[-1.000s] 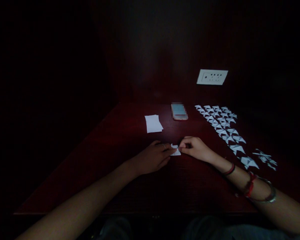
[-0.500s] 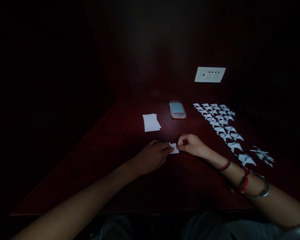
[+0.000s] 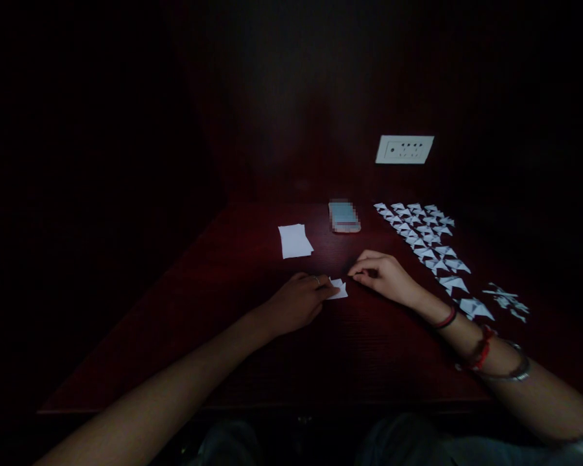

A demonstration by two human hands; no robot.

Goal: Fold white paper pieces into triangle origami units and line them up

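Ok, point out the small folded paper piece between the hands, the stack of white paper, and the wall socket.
folded paper piece point(image 3: 339, 288), head view, its white middle.
stack of white paper point(image 3: 295, 241), head view, top sheet's centre.
wall socket point(image 3: 404, 149), head view, faceplate middle.

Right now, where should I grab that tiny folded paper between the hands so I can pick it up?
Probably its free right edge. The small folded paper lies flat on the table, and the left hand pins its left end. The right hand sits just beside it, apart, so come from the right and pinch the pointed corner there.
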